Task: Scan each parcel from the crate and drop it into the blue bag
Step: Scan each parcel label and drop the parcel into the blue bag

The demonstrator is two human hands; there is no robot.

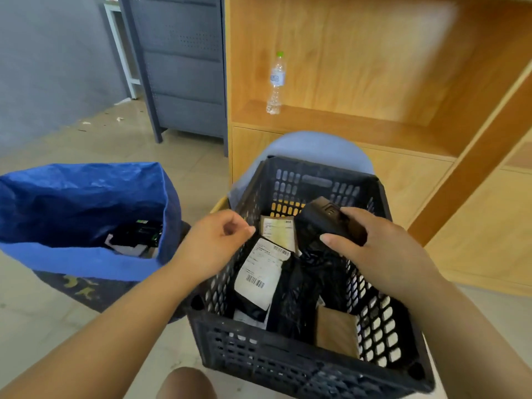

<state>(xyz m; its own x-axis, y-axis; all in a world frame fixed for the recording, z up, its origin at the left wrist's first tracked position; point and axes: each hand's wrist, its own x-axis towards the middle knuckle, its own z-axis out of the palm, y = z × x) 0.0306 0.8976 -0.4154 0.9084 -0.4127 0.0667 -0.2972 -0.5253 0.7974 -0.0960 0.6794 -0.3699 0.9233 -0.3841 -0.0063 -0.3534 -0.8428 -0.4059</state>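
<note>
Parcels (260,276) lie in crate (288,367) between both hands.

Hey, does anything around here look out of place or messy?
Mostly tidy. Small scraps of litter lie on the floor near the grey cabinet, and a lone water bottle stands on the wooden shelf.

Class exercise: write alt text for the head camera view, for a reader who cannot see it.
A person's right hand holds a black handheld scanner over a black plastic crate of labelled parcels, while the left hand hovers empty at the crate's left rim. A blue bag stands open on the floor to the left, with parcels already inside.
</note>
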